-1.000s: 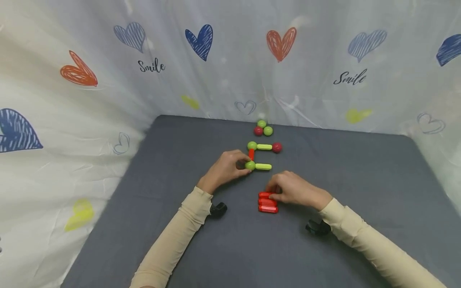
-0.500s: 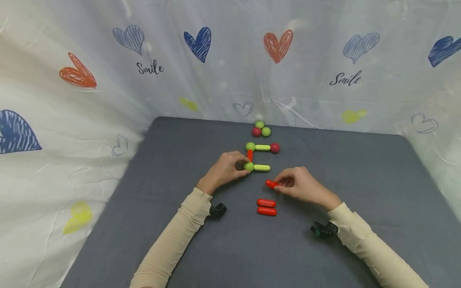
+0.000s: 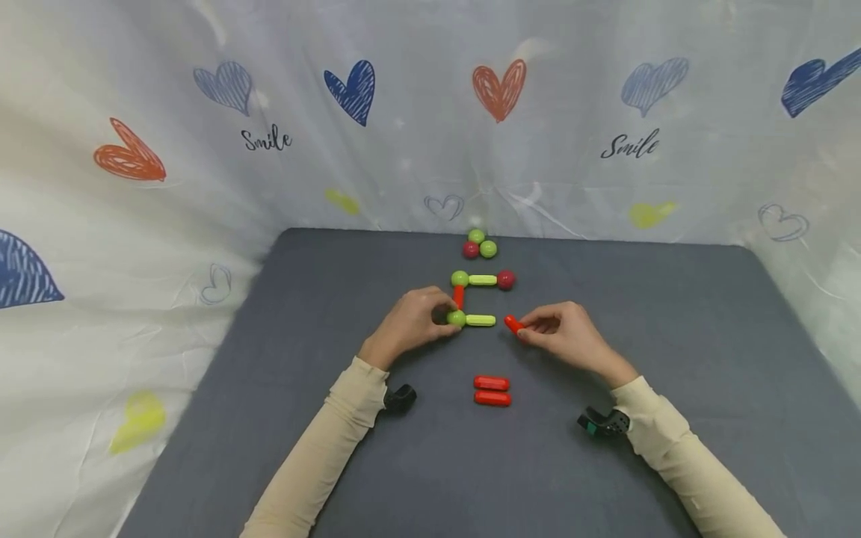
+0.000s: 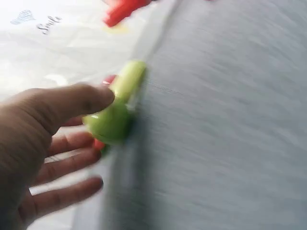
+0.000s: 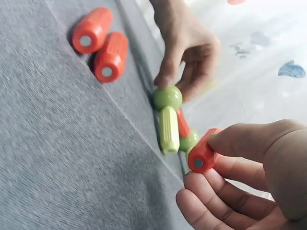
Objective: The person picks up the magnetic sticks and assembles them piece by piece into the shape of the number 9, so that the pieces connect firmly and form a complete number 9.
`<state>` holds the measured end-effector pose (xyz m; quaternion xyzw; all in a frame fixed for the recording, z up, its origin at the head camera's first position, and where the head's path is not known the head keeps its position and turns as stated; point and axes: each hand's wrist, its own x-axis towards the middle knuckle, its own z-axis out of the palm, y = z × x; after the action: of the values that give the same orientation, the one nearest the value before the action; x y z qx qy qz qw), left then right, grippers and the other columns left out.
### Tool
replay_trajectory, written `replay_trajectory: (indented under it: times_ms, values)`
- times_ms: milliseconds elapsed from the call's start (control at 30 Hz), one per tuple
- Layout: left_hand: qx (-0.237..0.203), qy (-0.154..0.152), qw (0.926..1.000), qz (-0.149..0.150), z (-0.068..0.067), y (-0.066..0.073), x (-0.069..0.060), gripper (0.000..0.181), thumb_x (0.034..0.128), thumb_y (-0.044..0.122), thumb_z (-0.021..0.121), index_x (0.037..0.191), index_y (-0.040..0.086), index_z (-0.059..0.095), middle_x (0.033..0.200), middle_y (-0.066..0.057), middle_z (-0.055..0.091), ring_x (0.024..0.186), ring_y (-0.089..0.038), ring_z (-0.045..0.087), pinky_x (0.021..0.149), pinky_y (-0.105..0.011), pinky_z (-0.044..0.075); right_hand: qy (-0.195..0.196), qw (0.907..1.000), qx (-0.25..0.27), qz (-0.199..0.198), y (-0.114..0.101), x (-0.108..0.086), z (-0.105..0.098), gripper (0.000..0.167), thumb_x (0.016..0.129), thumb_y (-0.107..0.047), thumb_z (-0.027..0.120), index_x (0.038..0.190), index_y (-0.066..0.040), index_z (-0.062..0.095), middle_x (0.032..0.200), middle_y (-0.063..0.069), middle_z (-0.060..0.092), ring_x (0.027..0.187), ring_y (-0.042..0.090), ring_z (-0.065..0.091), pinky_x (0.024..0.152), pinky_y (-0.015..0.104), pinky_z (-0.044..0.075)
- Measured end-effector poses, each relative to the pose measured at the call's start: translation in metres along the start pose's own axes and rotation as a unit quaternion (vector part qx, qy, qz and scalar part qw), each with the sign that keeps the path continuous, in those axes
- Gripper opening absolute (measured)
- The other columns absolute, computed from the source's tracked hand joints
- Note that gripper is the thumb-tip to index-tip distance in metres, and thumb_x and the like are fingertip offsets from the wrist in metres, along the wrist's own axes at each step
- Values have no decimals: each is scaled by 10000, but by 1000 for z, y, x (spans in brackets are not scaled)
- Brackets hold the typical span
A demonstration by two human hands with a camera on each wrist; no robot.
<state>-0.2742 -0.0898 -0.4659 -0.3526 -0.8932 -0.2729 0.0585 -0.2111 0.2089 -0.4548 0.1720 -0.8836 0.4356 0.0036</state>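
Note:
My left hand (image 3: 413,323) pinches the near green ball (image 3: 457,318) of a joined piece lying on the table. From that ball a yellow-green rod (image 3: 480,320) points right, its far end free, and a red rod (image 3: 459,297) leads back to a second green ball (image 3: 460,279). Another yellow-green rod (image 3: 482,280) joins that one to a dark red ball (image 3: 506,280). Just right of the free end, my right hand (image 3: 565,332) holds a loose red rod (image 5: 204,152) between thumb and fingers. A grey metal disc shows on its end in the right wrist view. The left wrist view is blurred.
Two red rods (image 3: 492,391) lie side by side on the grey table nearer the person. Two green balls and a dark red ball (image 3: 471,249) sit clustered near the back edge, before a white curtain (image 3: 417,149) printed with hearts.
My right hand has picked one red rod from the row of three and carried it away from the person, beside the yellow-green rod's free end. The left hand keeps its hold on the green ball.

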Motion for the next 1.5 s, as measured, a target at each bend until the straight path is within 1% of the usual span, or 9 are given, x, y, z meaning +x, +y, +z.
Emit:
replay_trajectory:
  times_ms: [200,333,433,567,667,767,1000,1367,1500]
  values:
    - [264,22,9996,123,-20,8,36,258,885,260,788,1071,82,766,1039,-55,702,928,-230,673,798,-368,531,199,9994,59,279,7,7,-4,109,866,-126,799,956,-65,786,800,15,726,673,178,679,566,277,528]
    - [741,-776,9940,212,-22,9,76,302,893,239,783,1153,89,746,1142,-41,675,1009,-225,652,840,-350,523,399,9972,213,594,11,16,0,140,876,-141,788,971,-39,779,810,49,734,664,210,698,550,281,525]
    - [1164,-1395,9830,271,-14,9,100,320,899,236,774,1184,94,739,1182,-29,681,1069,-200,640,892,-334,516,475,9954,337,760,11,21,4,155,874,-152,789,967,-30,780,803,58,735,655,232,706,545,282,526]
    - [1559,-1876,9688,441,-3,10,118,212,893,219,773,1075,108,765,1001,14,701,914,-138,641,799,-296,518,536,9939,362,890,11,27,8,154,868,-169,794,953,-41,782,788,54,735,644,242,708,545,289,526]
    - [1650,-1930,9660,493,2,11,124,89,882,175,779,867,106,725,729,45,508,668,-106,468,614,-260,396,595,9925,375,998,11,32,10,154,871,-184,791,949,-52,783,784,49,736,638,229,705,552,290,530]
    - [1683,-1855,9668,503,4,10,125,158,874,145,786,766,114,675,673,42,372,616,-120,350,573,-270,309,663,9896,534,1159,10,35,11,159,873,-185,788,942,-42,783,780,57,737,633,226,706,569,297,554]
    - [1558,-1768,9707,461,5,8,122,44,880,166,793,893,140,761,790,52,642,694,-122,553,669,-293,490,860,9752,1180,1663,12,39,14,162,868,-128,776,917,27,766,743,117,724,610,226,707,578,337,587]
    - [1414,-1778,9728,447,9,5,121,98,870,158,803,965,143,786,881,58,698,772,-107,621,725,-279,522,965,9374,2392,2341,13,54,22,216,869,-78,762,982,104,738,816,174,729,634,201,719,628,342,596]
    - [1351,-1764,9738,477,8,4,121,74,870,147,801,943,141,786,860,58,692,749,-107,607,711,-279,516,889,9335,2495,2418,12,56,21,224,868,-70,762,993,114,731,815,170,729,636,198,718,630,340,596]
